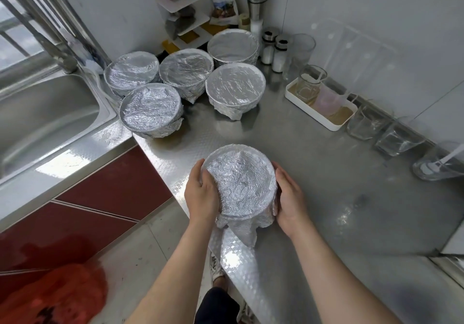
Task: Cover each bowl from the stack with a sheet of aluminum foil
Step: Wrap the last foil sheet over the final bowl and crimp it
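Note:
A bowl wrapped in crinkled aluminum foil (240, 182) stands near the front edge of the steel counter (326, 173). My left hand (200, 192) cups its left side, the thumb lying on the foil top. Against the bowl's right side my right hand (290, 197) presses the foil. A loose foil flap hangs down at the bowl's near side. Farther back stand several other foil-covered bowls, the nearest of them (152, 110) by the sink and another (235, 89) at the middle.
A steel sink (45, 112) lies to the left. A white tray with glasses (320, 99) and several loose glasses (364, 122) line the right wall. Shakers (273, 47) and a rack stand at the back. A red bag (55, 296) sits on the floor.

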`<action>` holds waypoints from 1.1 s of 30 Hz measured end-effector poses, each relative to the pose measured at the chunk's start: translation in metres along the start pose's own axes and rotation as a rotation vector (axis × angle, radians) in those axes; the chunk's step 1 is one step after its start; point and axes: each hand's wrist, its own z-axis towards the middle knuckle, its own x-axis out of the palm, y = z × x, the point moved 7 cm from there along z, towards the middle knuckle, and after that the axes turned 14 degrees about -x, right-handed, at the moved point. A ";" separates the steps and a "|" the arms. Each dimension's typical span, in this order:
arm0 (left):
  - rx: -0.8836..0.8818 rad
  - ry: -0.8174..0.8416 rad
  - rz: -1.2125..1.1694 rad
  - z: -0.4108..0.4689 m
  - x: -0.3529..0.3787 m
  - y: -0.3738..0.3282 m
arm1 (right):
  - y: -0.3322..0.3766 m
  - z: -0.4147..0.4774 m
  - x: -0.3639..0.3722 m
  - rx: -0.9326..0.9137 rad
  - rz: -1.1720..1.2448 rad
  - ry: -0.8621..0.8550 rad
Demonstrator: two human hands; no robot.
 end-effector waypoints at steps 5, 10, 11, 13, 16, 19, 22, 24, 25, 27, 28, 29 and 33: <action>-0.005 -0.012 0.008 0.003 0.001 0.004 | -0.005 0.001 -0.001 0.011 0.020 -0.043; 0.005 -0.027 0.002 0.001 0.000 0.004 | -0.005 0.002 0.000 0.006 0.022 -0.061; 0.011 -0.034 -0.003 0.001 0.000 0.004 | -0.005 0.002 0.001 0.009 0.027 -0.062; 0.021 -0.051 -0.005 0.000 0.000 0.004 | -0.008 0.001 0.003 0.027 0.042 -0.058; 0.019 -0.079 -0.006 -0.002 -0.001 0.006 | -0.008 0.002 0.001 0.026 0.059 -0.076; 0.019 -0.093 0.006 -0.003 -0.001 0.007 | -0.004 0.001 0.003 0.007 0.050 -0.055; 0.014 -0.102 0.007 -0.003 -0.003 0.007 | -0.004 0.001 0.002 -0.013 -0.016 -0.008; 0.016 -0.100 0.005 -0.003 -0.002 0.008 | -0.002 0.006 -0.002 -0.046 -0.096 0.019; 0.016 -0.095 0.003 -0.004 -0.002 0.008 | 0.000 0.008 -0.003 -0.063 -0.131 0.038; 0.005 -0.085 -0.007 -0.004 -0.002 0.008 | 0.006 0.009 0.000 -0.053 -0.181 0.080; -0.005 -0.083 -0.011 -0.004 -0.001 0.009 | 0.006 0.011 0.004 -0.038 -0.205 0.115; -0.013 -0.081 -0.014 -0.005 -0.001 0.009 | 0.005 0.011 0.008 -0.025 -0.227 0.150; -0.024 -0.084 -0.021 -0.007 0.003 0.011 | 0.003 0.010 0.015 -0.050 -0.249 0.132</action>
